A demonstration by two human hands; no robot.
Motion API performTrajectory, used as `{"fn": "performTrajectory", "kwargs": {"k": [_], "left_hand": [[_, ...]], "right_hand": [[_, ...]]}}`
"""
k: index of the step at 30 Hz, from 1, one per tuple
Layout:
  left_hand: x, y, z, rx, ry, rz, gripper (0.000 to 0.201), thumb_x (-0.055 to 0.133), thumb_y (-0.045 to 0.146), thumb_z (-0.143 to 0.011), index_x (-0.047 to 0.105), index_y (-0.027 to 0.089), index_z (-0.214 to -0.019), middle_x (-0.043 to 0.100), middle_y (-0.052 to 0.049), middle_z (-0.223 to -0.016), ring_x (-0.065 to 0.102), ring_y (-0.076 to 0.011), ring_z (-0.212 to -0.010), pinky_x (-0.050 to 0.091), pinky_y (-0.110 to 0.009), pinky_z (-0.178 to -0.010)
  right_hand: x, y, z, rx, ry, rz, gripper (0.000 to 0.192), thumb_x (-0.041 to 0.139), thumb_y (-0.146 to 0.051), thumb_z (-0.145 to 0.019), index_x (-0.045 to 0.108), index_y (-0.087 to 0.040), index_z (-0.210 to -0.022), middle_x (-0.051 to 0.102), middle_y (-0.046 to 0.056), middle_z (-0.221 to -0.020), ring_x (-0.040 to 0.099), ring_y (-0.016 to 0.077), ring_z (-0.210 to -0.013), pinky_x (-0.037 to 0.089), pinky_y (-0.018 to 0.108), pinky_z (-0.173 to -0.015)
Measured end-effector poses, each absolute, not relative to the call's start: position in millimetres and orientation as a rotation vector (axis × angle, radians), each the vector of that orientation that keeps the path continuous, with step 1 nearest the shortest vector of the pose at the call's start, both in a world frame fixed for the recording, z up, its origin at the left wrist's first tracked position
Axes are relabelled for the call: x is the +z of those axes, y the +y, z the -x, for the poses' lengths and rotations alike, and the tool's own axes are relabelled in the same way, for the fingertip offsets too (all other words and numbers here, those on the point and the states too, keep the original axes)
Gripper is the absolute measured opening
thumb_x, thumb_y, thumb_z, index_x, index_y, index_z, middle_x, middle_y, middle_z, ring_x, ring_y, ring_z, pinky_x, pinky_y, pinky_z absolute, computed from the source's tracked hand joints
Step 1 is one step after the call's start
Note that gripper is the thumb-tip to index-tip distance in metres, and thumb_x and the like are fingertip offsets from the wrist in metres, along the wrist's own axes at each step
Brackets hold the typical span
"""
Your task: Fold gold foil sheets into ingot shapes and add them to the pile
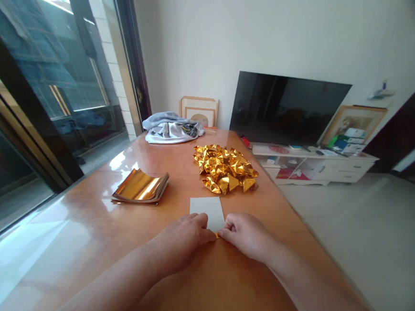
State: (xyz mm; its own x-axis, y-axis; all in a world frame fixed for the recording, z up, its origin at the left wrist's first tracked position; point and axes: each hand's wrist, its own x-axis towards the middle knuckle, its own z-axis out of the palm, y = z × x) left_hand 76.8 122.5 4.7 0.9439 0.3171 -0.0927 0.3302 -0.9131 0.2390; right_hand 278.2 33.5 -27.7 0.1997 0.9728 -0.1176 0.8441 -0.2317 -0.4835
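A sheet of foil paper lies on the table with its pale side up. Along its near edge a small bit of gold shows, where the paper is turned up. My left hand is closed at that edge, thumb pressed on the fold and fingers curled over the sheet. Facing it, my right hand pinches the same edge at the near right corner. Beyond the hands is a heap of folded gold paper pieces. Off to the left sits a stack of gold foil sheets, its top sheet curling upward.
The glossy wooden table ends on the right above a pale floor. Bundled cloth rests at its far end, near framed pictures. A television stands on a white cabinet. Glass doors are on the left.
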Motion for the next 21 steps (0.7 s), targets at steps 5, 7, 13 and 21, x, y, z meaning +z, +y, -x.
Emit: {"fn": "performTrajectory", "kwargs": {"k": [5,7,13,21], "left_hand": [[4.5,119.0,-79.0,-0.079,0.449,-2.875,0.020,0.054,0.012,-0.091,0.069,0.024,-0.089,0.058,-0.004,-0.097,0.052,-0.0206,-0.088,0.038,-0.027,-0.071],[3.3,117.4,-79.9,-0.084,0.437,-2.883,0.021,0.052,0.014,-0.094,0.069,0.023,-0.088,0.058,-0.005,-0.097,0.053,-0.0208,-0.088,0.038,-0.027,-0.071],[0.9,114.9,-79.7,-0.060,0.452,-2.880,0.025,0.047,0.020,-0.100,0.070,0.024,-0.092,0.059,-0.005,-0.097,0.054,-0.0201,-0.085,0.039,-0.028,-0.068],[6.3,113.3,-78.2,-0.060,0.420,-2.864,0.024,0.048,0.021,-0.099,0.069,0.022,-0.089,0.060,-0.007,-0.096,0.056,-0.0207,-0.083,0.039,-0.029,-0.068]], "right_hand": [[-23.8,30.8,-279.6,0.526,-1.706,2.208,0.023,0.067,-0.043,-0.086,0.061,-0.023,-0.078,0.067,-0.003,-0.075,0.054,0.0126,-0.066,0.023,0.025,-0.056],[-22.0,30.3,-281.1,0.515,-1.703,2.227,0.023,0.068,-0.044,-0.086,0.061,-0.023,-0.079,0.067,-0.004,-0.075,0.054,0.0125,-0.066,0.023,0.025,-0.056],[-19.2,29.1,-286.1,0.494,-1.733,2.283,0.024,0.067,-0.045,-0.087,0.061,-0.023,-0.080,0.068,-0.003,-0.077,0.055,0.0134,-0.068,0.023,0.027,-0.057],[-7.6,22.4,-284.3,0.261,-1.792,2.371,0.015,0.058,-0.035,-0.094,0.062,-0.023,-0.086,0.072,0.001,-0.084,0.062,0.0173,-0.076,0.025,0.029,-0.059]]}}
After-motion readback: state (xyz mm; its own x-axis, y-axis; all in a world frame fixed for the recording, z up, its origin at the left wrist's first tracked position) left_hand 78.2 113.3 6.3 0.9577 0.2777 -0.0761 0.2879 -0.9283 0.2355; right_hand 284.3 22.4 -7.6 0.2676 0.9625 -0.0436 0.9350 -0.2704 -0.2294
